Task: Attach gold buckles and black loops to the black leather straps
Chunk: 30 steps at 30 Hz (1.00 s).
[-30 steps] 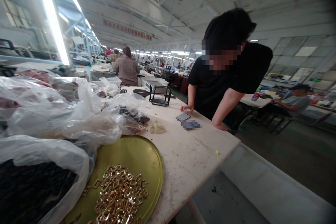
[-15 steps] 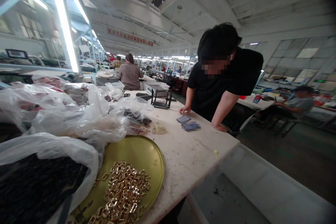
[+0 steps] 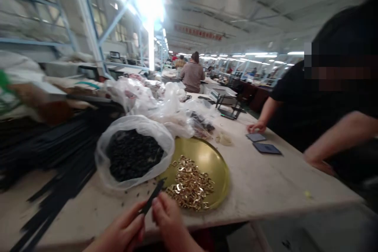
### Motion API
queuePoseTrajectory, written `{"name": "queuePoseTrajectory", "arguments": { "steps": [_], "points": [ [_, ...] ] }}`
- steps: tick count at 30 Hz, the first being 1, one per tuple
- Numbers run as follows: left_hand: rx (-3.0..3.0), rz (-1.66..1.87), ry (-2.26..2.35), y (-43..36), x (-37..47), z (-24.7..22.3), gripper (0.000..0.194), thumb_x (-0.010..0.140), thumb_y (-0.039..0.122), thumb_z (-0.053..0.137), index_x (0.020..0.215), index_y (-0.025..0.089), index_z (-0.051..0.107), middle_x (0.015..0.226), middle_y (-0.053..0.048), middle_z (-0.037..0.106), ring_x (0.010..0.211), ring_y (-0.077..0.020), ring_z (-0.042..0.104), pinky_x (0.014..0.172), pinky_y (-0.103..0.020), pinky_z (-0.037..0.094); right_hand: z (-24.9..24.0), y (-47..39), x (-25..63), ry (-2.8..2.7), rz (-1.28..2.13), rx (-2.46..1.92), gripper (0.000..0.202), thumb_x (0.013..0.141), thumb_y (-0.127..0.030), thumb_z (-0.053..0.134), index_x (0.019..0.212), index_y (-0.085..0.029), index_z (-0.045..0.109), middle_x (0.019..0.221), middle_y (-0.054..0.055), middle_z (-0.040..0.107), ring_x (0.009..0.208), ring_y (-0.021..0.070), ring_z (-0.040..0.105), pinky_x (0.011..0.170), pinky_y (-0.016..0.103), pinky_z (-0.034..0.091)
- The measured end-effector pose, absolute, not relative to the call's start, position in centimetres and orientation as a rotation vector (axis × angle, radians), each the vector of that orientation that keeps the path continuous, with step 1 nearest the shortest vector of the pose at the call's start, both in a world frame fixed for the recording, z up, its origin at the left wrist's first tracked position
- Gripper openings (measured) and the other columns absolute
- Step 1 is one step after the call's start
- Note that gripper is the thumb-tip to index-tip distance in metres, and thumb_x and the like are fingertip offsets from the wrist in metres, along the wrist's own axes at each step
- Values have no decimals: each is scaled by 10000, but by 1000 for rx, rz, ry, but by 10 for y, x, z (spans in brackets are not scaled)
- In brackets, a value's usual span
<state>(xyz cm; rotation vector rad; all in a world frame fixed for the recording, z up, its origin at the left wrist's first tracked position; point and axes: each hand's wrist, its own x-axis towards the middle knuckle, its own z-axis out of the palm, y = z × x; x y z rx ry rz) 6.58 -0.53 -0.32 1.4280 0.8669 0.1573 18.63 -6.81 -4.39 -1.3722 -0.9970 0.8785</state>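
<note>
At the front of the table, my left hand [image 3: 128,222] is closed on a short black strip [image 3: 154,195], which points up and away. My right hand [image 3: 167,212] is pinched against the strip's right side; some blur covers the fingertips. Just beyond them lies a round gold tray [image 3: 220,161] with a heap of small gold rectangular buckles [image 3: 191,185]. An open clear plastic bag [image 3: 165,141] full of small black pieces [image 3: 132,153] stands left of the tray. Long black strips [image 3: 63,169] are piled at the left.
A co-worker in black [image 3: 298,86] leans on the table's right side, one hand near a grey flat square [image 3: 255,137] and a dark flat piece [image 3: 267,148]. More plastic bags [image 3: 171,104] and a black router [image 3: 228,112] stand farther back. The table edge [image 3: 265,214] runs along the front right.
The view has swung left and down, so the tray, bag and co-worker sit farther right. Both my hands and the black strip have come into view, along with the pile of long strips.
</note>
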Motion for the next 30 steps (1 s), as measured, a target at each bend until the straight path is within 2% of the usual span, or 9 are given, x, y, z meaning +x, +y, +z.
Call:
{"name": "queuePoseTrajectory", "arguments": {
  "steps": [2, 4, 7, 10, 13, 16, 18, 25, 30],
  "points": [
    [1337, 189, 913, 2, 54, 0, 346, 753, 392, 537, 1022, 174, 523, 515, 80, 493, 312, -43, 332, 317, -170, 215, -41, -64, 205, -989, 759, -1473, 373, 868, -468, 364, 899, -162, 575, 608, -15, 515, 550, 124, 498, 521, 229, 411],
    [1242, 249, 930, 9, 47, 7, 385, 737, 389, 490, 1037, 148, 487, 522, 84, 481, 307, -31, 289, 320, -168, 176, -38, -54, 220, -1059, 631, -1537, 302, 876, -392, 383, 989, -166, 549, 712, 18, 575, 633, 145, 542, 589, 251, 439],
    [1124, 330, 909, 14, 40, 14, 362, 735, 347, 447, 1030, 138, 468, 566, 76, 481, 341, -32, 304, 339, -160, 200, -30, -30, 228, -1283, 383, -1581, 238, 877, -274, 381, 1018, -164, 539, 881, 72, 623, 810, 178, 582, 741, 291, 458],
    [1059, 356, 864, 17, 33, 13, 321, 735, 284, 442, 1022, 142, 476, 605, 61, 501, 370, -37, 337, 354, -158, 236, -23, 4, 224, -1624, 178, -1755, 276, 883, -146, 320, 1058, -142, 533, 1015, 102, 616, 974, 172, 561, 862, 282, 422],
    [1030, 367, 874, 22, 28, 7, 326, 726, 233, 437, 1038, 144, 477, 622, 52, 516, 381, -43, 356, 360, -160, 262, -26, 41, 222, -1874, 150, -1957, 312, 866, -79, 340, 1101, -139, 537, 1092, 111, 589, 971, 163, 573, 839, 256, 421],
    [1018, 361, 895, 27, 26, 2, 322, 731, 234, 431, 1036, 144, 474, 634, 47, 523, 392, -45, 373, 361, -158, 275, -35, 65, 224, -1976, 202, -2070, 253, 822, -102, 472, 1040, -161, 586, 1018, 112, 609, 867, 197, 610, 729, 276, 441],
    [1009, 359, 906, 30, 25, 0, 315, 730, 245, 428, 1026, 146, 471, 638, 46, 527, 392, -45, 373, 355, -155, 267, -41, 73, 225, -2037, 219, -2144, 199, 813, -114, 497, 970, -167, 609, 941, 111, 619, 844, 219, 614, 690, 288, 433],
    [947, 378, 896, 32, 23, -4, 236, 662, 220, 453, 888, 155, 479, 687, 30, 548, 417, -42, 394, 373, -159, 279, -42, 74, 224, -2060, 325, -2245, 234, 823, -46, 418, 921, -156, 600, 933, 114, 593, 824, 208, 621, 690, 289, 418],
    [932, 378, 869, 25, 21, -6, 323, 681, 240, 458, 991, 147, 460, 687, 30, 556, 403, -40, 389, 366, -159, 257, -37, 73, 227, -1878, 427, -2153, 231, 804, -24, 414, 866, -123, 613, 946, 141, 582, 842, 225, 612, 736, 329, 431]
  ]
}}
